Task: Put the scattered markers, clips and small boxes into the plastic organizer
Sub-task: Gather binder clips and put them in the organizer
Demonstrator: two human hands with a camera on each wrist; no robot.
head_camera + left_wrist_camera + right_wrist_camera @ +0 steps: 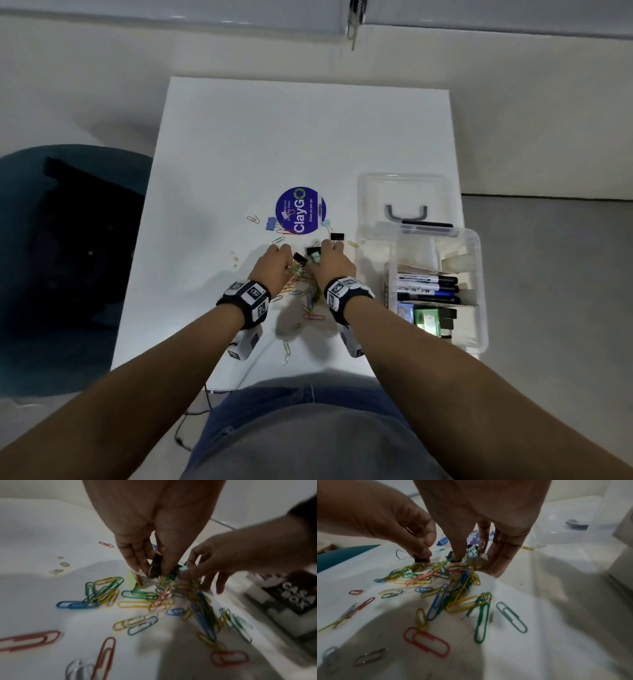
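Where paper clips (137, 595) lie heaped, left hand (274, 262) downturned, pinching black binder clip (300, 258); right hand (334, 262) likewise, clasping mint binder clip (315, 257).

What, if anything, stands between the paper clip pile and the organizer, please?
Nothing visible blocks the way: only table and two stray paper clips separate the paper clip pile from the open organizer. The left hand pinches a black binder clip; the right hand, a mint binder clip.
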